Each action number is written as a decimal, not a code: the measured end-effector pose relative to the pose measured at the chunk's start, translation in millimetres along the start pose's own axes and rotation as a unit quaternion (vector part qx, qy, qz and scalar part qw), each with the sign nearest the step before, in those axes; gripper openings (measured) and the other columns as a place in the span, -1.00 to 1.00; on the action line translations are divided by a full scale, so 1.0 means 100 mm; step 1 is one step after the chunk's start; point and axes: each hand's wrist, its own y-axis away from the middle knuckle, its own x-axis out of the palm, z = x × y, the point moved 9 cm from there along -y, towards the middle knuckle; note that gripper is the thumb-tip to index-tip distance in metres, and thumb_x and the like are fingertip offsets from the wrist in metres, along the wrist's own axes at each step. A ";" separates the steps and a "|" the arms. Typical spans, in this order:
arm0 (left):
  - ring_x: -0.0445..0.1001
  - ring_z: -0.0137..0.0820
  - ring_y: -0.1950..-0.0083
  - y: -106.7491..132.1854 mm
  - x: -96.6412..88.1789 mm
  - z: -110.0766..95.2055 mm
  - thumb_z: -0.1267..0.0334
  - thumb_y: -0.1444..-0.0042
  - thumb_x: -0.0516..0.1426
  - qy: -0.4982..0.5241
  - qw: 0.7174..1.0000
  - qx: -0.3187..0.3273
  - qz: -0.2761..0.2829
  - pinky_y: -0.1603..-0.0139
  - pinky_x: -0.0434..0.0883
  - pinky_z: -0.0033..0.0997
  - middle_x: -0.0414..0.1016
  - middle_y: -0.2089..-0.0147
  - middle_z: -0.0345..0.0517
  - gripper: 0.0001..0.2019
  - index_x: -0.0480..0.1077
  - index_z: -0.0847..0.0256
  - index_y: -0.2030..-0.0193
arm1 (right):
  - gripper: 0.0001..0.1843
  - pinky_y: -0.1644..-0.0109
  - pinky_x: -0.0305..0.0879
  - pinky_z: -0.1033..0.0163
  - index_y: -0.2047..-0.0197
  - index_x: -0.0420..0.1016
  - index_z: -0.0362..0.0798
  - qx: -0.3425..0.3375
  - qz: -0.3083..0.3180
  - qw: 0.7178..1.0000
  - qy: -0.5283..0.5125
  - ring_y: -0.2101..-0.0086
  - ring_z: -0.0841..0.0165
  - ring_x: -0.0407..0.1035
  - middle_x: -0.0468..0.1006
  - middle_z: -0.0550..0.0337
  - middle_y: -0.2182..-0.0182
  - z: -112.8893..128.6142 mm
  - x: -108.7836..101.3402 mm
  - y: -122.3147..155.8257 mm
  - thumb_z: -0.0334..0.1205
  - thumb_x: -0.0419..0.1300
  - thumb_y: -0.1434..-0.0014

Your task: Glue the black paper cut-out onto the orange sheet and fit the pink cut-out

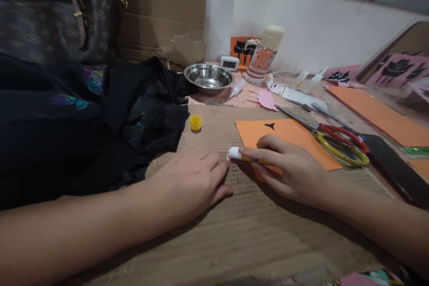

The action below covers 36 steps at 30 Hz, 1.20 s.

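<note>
My right hand (291, 172) is wrapped round a glue stick (235, 153) with a yellow barrel, its white end pointing left. At that end shows the edge of a tiny pink piece (228, 157), probably paper, mostly hidden. My left hand (196, 178) is closed, its fingertips pressed down at the pink piece on the corrugated cardboard (214, 241). Beyond it sits a yellow cap (195, 123). Under and behind my right hand lies an orange sheet (251, 132) bearing a small black cut-out (270, 126).
Red-and-yellow-handled scissors (342, 145) lie right, beside a dark phone-like slab (395, 170). At the back stand a steel bowl (209, 78), a small timer (229, 63) and a clear bottle (263, 58). Black cloth (140, 111) covers the left side.
</note>
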 end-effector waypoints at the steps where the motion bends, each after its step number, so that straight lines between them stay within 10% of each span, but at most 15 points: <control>1: 0.54 -0.17 0.29 0.00 0.00 0.00 0.09 -0.27 0.21 0.002 1.000 0.001 -0.003 0.29 0.52 -0.19 0.53 0.31 -0.01 -0.61 0.50 0.38 -0.06 | -0.62 0.30 0.29 0.23 -0.24 0.47 -0.03 0.001 -0.001 1.000 0.004 0.36 0.32 0.34 0.42 0.08 0.27 -0.01 0.02 -0.01 -0.26 0.06 -0.43; 18: 0.56 -0.11 0.18 0.01 0.05 0.05 0.02 -0.28 0.20 0.025 1.000 -0.002 -0.011 0.22 0.53 -0.15 0.58 0.19 0.06 -0.44 0.39 0.47 -0.23 | -0.68 0.09 0.49 0.09 -0.18 0.44 -0.09 0.047 -0.074 0.996 -0.018 0.11 0.16 0.52 0.61 -0.03 0.09 -0.18 -0.10 0.02 -0.25 0.04 -0.44; 36: 0.54 -0.16 0.24 -0.01 0.05 0.04 0.02 -0.27 0.22 0.020 1.000 -0.010 0.013 0.21 0.52 -0.18 0.53 0.26 0.00 -0.56 0.49 0.37 -0.09 | -0.70 0.25 0.38 0.16 -0.14 0.48 0.00 0.063 -0.014 0.998 -0.010 0.29 0.25 0.45 0.50 0.03 0.15 -0.17 0.07 -0.04 -0.25 0.09 -0.40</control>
